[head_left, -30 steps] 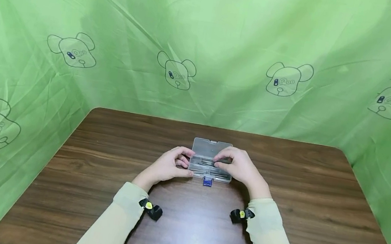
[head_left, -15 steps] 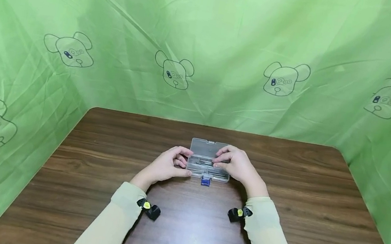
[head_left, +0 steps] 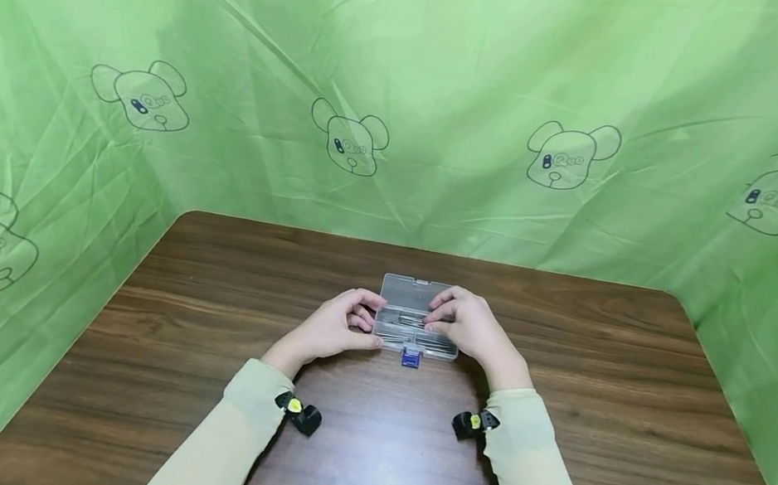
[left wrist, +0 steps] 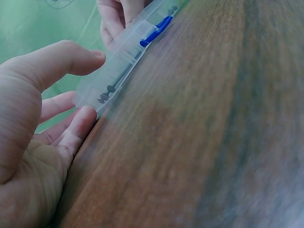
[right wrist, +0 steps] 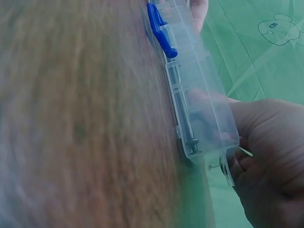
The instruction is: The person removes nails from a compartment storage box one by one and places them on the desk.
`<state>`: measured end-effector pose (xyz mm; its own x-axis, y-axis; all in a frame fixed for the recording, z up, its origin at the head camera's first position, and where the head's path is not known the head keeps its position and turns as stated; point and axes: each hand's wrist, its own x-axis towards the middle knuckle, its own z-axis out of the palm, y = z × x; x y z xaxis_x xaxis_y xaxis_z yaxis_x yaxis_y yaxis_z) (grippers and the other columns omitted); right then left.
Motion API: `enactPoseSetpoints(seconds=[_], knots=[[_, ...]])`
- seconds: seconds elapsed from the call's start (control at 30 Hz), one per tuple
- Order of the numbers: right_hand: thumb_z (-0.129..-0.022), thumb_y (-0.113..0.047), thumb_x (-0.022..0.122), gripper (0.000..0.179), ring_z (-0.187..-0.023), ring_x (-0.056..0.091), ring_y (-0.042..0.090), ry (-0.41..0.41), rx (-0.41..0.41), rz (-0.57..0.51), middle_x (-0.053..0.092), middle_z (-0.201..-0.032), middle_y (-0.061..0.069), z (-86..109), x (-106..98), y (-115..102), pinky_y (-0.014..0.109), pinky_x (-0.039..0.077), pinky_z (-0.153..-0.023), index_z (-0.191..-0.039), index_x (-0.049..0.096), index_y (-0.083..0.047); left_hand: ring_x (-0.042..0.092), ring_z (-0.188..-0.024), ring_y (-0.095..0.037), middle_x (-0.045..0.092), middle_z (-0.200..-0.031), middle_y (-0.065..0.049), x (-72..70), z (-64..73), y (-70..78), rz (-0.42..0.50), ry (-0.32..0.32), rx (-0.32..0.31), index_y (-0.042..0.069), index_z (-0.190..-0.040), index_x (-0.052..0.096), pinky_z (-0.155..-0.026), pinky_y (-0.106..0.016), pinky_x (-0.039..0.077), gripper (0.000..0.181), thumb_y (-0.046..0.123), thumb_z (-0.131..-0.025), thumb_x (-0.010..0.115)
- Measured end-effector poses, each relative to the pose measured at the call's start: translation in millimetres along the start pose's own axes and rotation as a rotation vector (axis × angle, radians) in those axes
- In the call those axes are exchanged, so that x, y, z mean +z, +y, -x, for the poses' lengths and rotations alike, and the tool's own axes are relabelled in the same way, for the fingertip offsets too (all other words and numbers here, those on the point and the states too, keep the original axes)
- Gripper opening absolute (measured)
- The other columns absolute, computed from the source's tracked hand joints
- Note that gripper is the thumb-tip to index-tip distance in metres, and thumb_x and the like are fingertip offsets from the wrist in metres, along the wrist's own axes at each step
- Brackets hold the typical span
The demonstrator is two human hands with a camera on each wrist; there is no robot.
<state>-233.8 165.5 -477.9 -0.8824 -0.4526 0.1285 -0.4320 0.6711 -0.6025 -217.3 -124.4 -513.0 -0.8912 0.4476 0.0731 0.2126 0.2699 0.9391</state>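
A clear plastic box with compartments stands on the table, its lid tipped back and its blue latch at the front. Thin nails lie inside; nail heads show through the wall in the left wrist view. My left hand holds the box's left end, thumb at the front corner and fingers farther back. My right hand reaches over the right end, thumb and fingertips down in the back compartment beside the nails. Whether they pinch a nail I cannot tell.
The brown wooden table extends around the box on all sides. Behind it and at both sides hangs a green curtain printed with bear heads. Each sleeve carries a small black wrist camera.
My right fingertips have drawn slightly closer together in the back compartment. My left hand keeps its place at the box's end, and the lid stays up.
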Motion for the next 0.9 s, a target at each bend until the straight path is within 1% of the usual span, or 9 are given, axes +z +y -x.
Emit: enactPoseSetpoints(seconds=[0.17, 0.33, 0.57, 0.7, 0.9], knots=[[-0.093, -0.009, 0.087, 0.001, -0.115, 0.067, 0.031, -0.013, -0.026, 0.011, 0.071, -0.12, 0.007, -0.4, -1.3, 0.1, 0.052, 0.052, -0.107, -0.094, 0.087, -0.009, 0.068, -0.103, -0.025, 0.065, -0.128, -0.02, 1.0, -2.0, -2.1, 0.021, 0.006, 0.013, -0.001, -0.141, 0.064, -0.096, -0.031, 0.06, 0.065, 0.003, -0.083, 0.095], [-0.096, -0.006, 0.083, 0.005, -0.117, 0.067, 0.032, -0.03, -0.078, 0.043, 0.072, -0.12, 0.008, -1.2, -2.1, 0.6, 0.053, 0.051, -0.109, -0.093, 0.086, -0.01, 0.069, -0.104, -0.03, 0.066, -0.128, -0.021, 1.3, -3.1, -1.3, 0.025, 0.009, 0.014, -0.001, -0.14, 0.064, -0.097, -0.036, 0.061, 0.065, 0.003, -0.083, 0.095], [-0.098, -0.009, 0.081, 0.006, -0.119, 0.066, 0.032, -0.044, -0.114, 0.096, 0.073, -0.12, 0.007, -1.5, -3.4, 1.9, 0.055, 0.049, -0.11, -0.095, 0.085, -0.012, 0.069, -0.103, -0.026, 0.066, -0.127, -0.02, 1.1, -2.5, 1.1, 0.013, 0.005, 0.016, -0.002, -0.14, 0.064, -0.096, -0.032, 0.061, 0.065, 0.003, -0.083, 0.094], [-0.098, -0.01, 0.081, 0.005, -0.118, 0.067, 0.031, -0.041, -0.133, 0.091, 0.074, -0.119, 0.007, -0.7, -4.7, 2.2, 0.055, 0.05, -0.109, -0.097, 0.085, -0.013, 0.07, -0.103, -0.027, 0.067, -0.126, -0.02, 0.4, -1.9, 1.5, 0.006, 0.004, 0.021, -0.002, -0.14, 0.064, -0.096, -0.033, 0.062, 0.065, 0.003, -0.083, 0.094], [-0.1, -0.011, 0.08, 0.004, -0.116, 0.069, 0.029, -0.037, -0.13, 0.018, 0.074, -0.118, 0.006, 1.3, -5.4, 2.2, 0.051, 0.053, -0.106, -0.097, 0.083, -0.013, 0.07, -0.103, -0.031, 0.066, -0.128, -0.022, -0.5, -0.7, 1.2, 0.006, 0.013, 0.023, -0.002, -0.139, 0.065, -0.097, -0.038, 0.062, 0.064, 0.002, -0.082, 0.094]])
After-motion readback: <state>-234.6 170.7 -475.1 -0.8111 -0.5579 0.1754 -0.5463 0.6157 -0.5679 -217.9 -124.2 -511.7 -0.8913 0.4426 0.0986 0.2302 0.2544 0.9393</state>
